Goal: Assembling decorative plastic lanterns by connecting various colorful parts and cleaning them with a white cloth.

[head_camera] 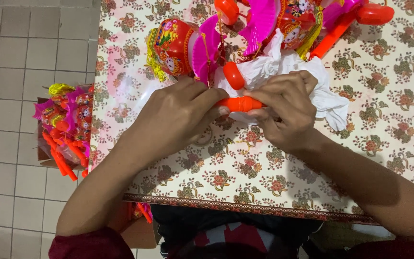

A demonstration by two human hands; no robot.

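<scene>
Both forearms are reaching up from the lower frame onto a floral tablecloth point(389, 76). At centre, the left hand point(180, 115) and right hand point(286, 112) are pinching an orange plastic handle point(240, 103), the right also clutching a white cloth point(283, 64). Finished-looking red-and-pink toy drums point(176, 45) are lying above; more are filling a box point(63, 124) at left.

A table point(274, 177) fills the right of the view, draped in a cream floral cloth with a dark patterned border along its near edge. Pale grey square floor tiles point(15, 52) spread to the left, evenly lit.
</scene>
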